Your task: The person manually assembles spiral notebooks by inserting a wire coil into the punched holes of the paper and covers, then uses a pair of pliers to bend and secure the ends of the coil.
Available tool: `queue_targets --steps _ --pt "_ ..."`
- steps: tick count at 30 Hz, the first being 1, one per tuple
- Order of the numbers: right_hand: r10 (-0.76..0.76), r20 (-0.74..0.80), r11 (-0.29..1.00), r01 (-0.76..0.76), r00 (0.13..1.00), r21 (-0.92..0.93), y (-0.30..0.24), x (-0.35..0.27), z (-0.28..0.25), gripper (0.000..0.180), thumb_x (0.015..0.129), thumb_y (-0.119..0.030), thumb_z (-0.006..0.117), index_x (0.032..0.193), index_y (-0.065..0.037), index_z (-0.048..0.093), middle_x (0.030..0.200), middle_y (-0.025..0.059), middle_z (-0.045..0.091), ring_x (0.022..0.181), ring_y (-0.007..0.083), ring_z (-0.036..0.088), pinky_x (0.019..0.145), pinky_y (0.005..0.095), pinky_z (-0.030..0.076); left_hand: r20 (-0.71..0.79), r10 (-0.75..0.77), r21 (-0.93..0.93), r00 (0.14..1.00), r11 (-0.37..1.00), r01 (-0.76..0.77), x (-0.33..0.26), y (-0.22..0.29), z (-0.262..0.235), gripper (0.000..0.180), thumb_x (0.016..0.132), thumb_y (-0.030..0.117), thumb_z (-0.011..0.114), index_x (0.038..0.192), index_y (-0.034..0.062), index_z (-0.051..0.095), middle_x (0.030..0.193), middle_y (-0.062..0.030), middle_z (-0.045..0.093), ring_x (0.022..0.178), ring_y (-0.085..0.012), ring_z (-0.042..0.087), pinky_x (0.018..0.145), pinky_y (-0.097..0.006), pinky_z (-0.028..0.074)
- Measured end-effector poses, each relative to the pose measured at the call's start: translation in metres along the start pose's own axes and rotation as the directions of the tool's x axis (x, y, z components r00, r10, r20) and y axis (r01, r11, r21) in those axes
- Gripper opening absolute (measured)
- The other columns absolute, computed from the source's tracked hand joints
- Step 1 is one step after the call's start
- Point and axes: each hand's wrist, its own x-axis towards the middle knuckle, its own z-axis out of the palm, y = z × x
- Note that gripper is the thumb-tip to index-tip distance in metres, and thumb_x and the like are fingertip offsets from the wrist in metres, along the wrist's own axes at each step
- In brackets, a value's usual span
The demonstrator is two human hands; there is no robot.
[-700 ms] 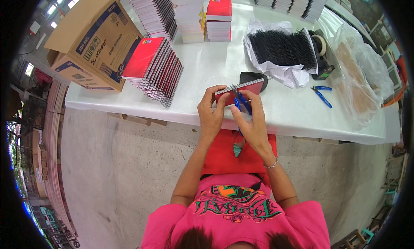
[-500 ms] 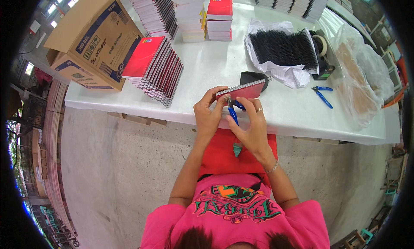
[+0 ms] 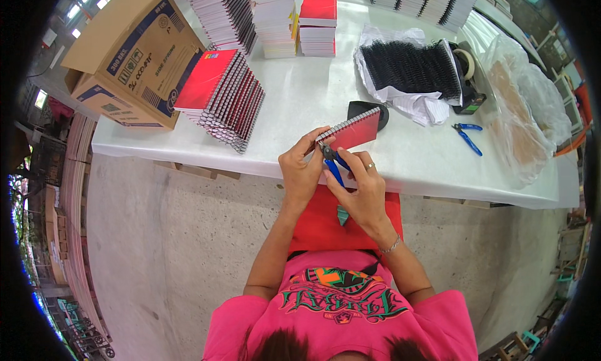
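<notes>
A red spiral notebook (image 3: 358, 131) stands tilted at the table's front edge, its coil binding uppermost. My left hand (image 3: 301, 167) grips the notebook by its left end, fingers behind and thumb in front. In my right hand (image 3: 363, 189) are blue-handled cutting pliers (image 3: 332, 164), their jaws touching the left end of the coil. Whether the jaws are fully closed is too small to tell. Behind the notebook's right end lies a black rounded object (image 3: 383, 116), partly covered.
A stack of red spiral notebooks (image 3: 219, 98) stands beside a cardboard box (image 3: 134, 61) on the left. Black coils (image 3: 410, 70) lie on white paper at the back right, near a tape dispenser (image 3: 471, 98). Other blue pliers (image 3: 468, 137) and a plastic bag (image 3: 529, 111) are farther right.
The pliers have swung up and left, bringing their jaws to the coil's left end. The notebook's right end has shifted slightly left, and its coil no longer trails out past the right corner.
</notes>
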Motion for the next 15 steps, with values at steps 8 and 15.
queue_targets --steps 8,15 --pt "0.125 0.158 0.935 -0.170 0.979 0.311 -0.002 -0.002 -0.011 0.031 0.089 -0.023 0.070 0.108 -0.001 0.057 0.090 0.0126 0.061 0.076 0.0241 0.067 0.061 0.0359 0.052 -0.009 0.087 0.135 0.996 0.987 -0.085 -0.006 0.000 0.004 0.034 0.086 -0.011 0.054 0.117 -0.0019 0.067 0.101 -0.0145 0.073 0.100 -0.0204 0.070 0.079 -0.026 0.056" --pt "0.178 0.773 0.243 -0.788 0.609 0.566 -0.002 0.026 -0.047 0.028 0.099 -0.031 0.057 0.104 -0.004 0.052 0.091 0.0108 0.063 0.073 0.0191 0.066 0.068 0.0284 0.053 -0.044 0.097 0.144 0.994 0.986 -0.090 -0.005 0.015 0.003 0.029 0.088 -0.005 0.061 0.116 0.0010 0.068 0.093 -0.0117 0.074 0.085 -0.0135 0.070 0.070 -0.024 0.054"
